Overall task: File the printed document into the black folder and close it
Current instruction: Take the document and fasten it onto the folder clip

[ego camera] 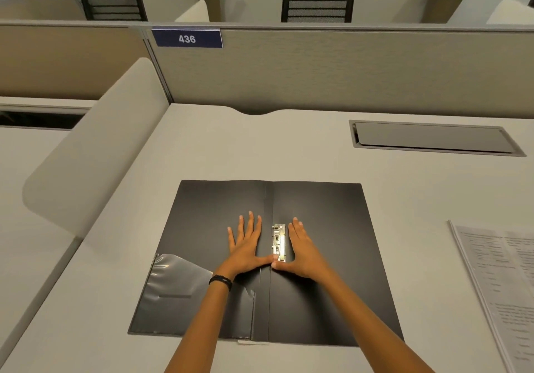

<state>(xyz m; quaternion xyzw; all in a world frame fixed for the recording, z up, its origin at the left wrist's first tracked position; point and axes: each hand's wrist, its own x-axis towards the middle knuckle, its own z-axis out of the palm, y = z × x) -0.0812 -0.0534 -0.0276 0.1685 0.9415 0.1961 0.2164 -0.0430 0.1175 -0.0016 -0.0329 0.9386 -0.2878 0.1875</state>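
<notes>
The black folder [332,228] lies open and flat on the white desk. A metal clip [279,241] runs along its spine, and a clear plastic pocket [176,294] covers the lower part of the left cover. My left hand [247,245] presses flat on the left cover, fingers spread. My right hand [303,249] lies flat just right of the clip. Both thumbs meet at the clip's near end. Neither hand holds anything. The printed document [502,280] lies on the desk at the far right, partly cut off by the frame.
A recessed grey cable hatch [433,138] sits in the desk at the back right. A white curved divider [95,147] rises on the left. A beige partition [332,71] with a "436" sign [187,39] closes the back.
</notes>
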